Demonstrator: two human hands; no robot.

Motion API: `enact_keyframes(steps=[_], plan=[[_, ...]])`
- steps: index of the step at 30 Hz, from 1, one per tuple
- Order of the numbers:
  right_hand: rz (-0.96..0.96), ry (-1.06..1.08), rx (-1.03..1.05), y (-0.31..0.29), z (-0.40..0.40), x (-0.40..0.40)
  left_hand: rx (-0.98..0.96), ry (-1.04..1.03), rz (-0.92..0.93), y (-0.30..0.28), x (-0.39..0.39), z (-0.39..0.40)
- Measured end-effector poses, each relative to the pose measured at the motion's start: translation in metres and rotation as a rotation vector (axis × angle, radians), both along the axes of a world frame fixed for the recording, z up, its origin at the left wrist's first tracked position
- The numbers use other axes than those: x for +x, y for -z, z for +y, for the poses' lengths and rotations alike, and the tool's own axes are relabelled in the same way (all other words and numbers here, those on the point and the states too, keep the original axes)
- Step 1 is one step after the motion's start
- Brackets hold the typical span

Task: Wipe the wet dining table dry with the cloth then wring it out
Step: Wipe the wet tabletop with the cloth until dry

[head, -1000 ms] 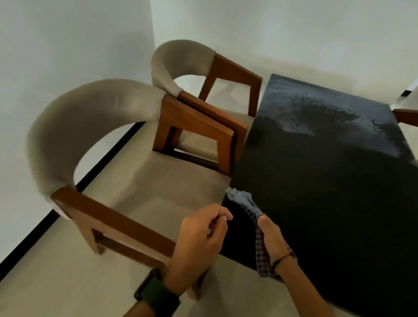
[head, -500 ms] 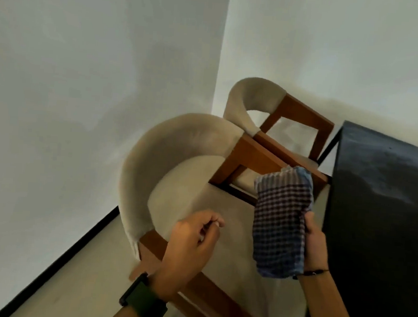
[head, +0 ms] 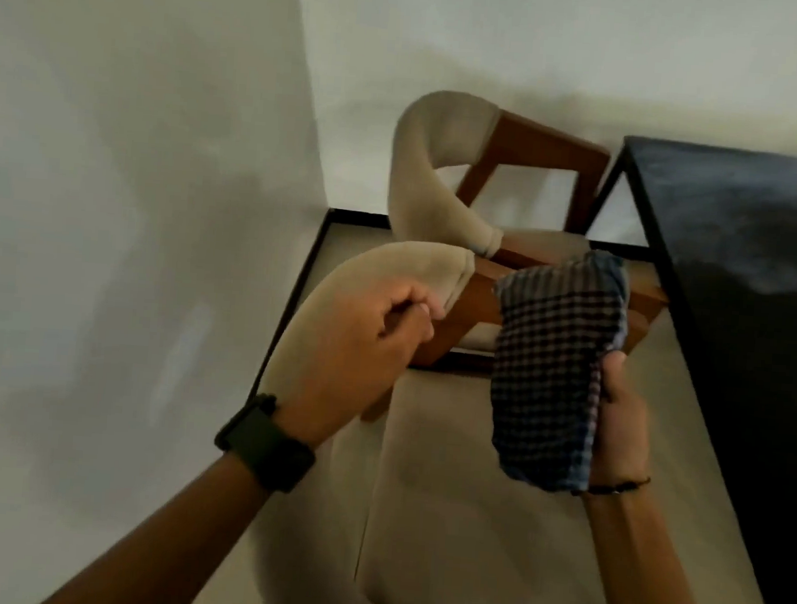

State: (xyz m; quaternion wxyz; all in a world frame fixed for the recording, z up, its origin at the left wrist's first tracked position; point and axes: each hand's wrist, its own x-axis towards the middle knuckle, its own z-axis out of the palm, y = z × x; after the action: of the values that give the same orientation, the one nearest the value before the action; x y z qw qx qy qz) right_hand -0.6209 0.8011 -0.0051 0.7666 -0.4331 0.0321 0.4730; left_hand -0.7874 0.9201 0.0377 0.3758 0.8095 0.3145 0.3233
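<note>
The blue checked cloth (head: 554,369) hangs folded in the air, to the left of the table and above the floor. My right hand (head: 621,421) grips its right edge, thumb up. My left hand (head: 365,346), with a dark watch on the wrist, hovers to the cloth's left with its fingers curled together and nothing in them. The dark dining table (head: 756,289) fills the right side; its far part shows a pale wet sheen.
Two beige upholstered chairs with wooden frames stand left of the table, the near one (head: 388,282) behind my left hand, the far one (head: 448,164) by the wall. White walls meet at the corner. Beige floor lies below my arms.
My right hand lifted the cloth off the table's edge and now holds it up in the air. The view swung left towards the chairs and wall. My left hand rose closer to the cloth.
</note>
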Motion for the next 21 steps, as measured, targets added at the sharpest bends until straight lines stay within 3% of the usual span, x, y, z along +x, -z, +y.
enact_keyframes(steps=[10, 15, 21], plan=[[-0.046, 0.451, -0.025, -0.034, 0.067, -0.073, -0.204, 0.535, -0.219, -0.021, 0.026, 0.121], [-0.071, 0.587, -0.108, -0.063, 0.097, -0.100, -0.296, 0.615, -0.311, -0.032, 0.031, 0.170], [-0.126, 0.706, -0.161, -0.066, 0.114, -0.089, -0.353, 0.749, -0.267, -0.038, 0.068, 0.194]])
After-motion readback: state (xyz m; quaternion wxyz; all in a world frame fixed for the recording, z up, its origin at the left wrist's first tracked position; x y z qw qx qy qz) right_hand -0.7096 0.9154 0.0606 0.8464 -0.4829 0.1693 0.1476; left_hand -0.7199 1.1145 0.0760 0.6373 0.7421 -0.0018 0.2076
